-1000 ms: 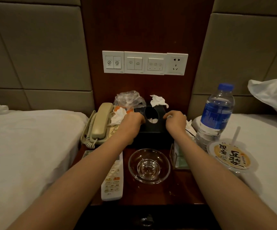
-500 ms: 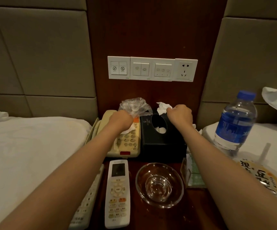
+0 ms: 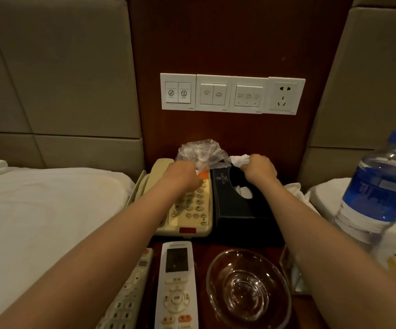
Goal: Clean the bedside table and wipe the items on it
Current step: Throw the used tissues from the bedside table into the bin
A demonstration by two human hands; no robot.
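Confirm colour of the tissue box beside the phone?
Tissue box is black, with small pale print on top; head view.

This is looking like a twin hotel room. Two beds in white linen, one on the left (image 3: pixel 37 222) and one on the right (image 3: pixel 322 200), are flanking a dark wooden bedside table (image 3: pixel 202 251). Padded wall panels (image 3: pixel 61 67) are backing them. A switch-and-socket panel (image 3: pixel 232 93) is sitting above a beige corded telephone (image 3: pixel 192 210), a black logo-stamped tissue box (image 3: pixel 239 210) and an air-conditioner remote (image 3: pixel 176 281).
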